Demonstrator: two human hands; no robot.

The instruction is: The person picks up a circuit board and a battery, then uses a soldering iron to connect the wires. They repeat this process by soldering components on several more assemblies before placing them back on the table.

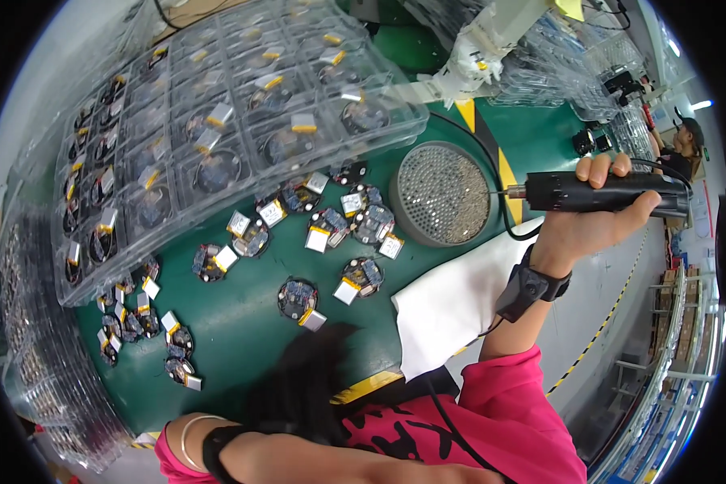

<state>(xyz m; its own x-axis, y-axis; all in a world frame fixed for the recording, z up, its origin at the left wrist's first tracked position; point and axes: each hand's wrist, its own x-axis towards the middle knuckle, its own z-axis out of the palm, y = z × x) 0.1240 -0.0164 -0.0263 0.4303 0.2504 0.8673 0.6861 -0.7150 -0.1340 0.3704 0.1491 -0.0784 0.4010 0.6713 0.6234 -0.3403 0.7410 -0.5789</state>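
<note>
Right hand (pixel 593 228) wrapped round one screwdriver (pixel 561 192); one grey dish (pixel 410 224); left hand unseen, state unclear.

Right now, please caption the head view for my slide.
Right hand holds a black corded screwdriver near the round gray dish.

Green table (pixel 250 323): round circuit boards (pixel 298 296) with silver batteries (pixel 318 239) scattered, clear plastic trays (pixel 413 119) back left, grey bowl (pixel 405 214), white cloth (pixel 460 302) at near edge.

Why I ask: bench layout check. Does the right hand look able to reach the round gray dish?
Probably yes: the right hand holds a black screwdriver whose bit points at the round gray dish, with no obvious barrier between.
</note>
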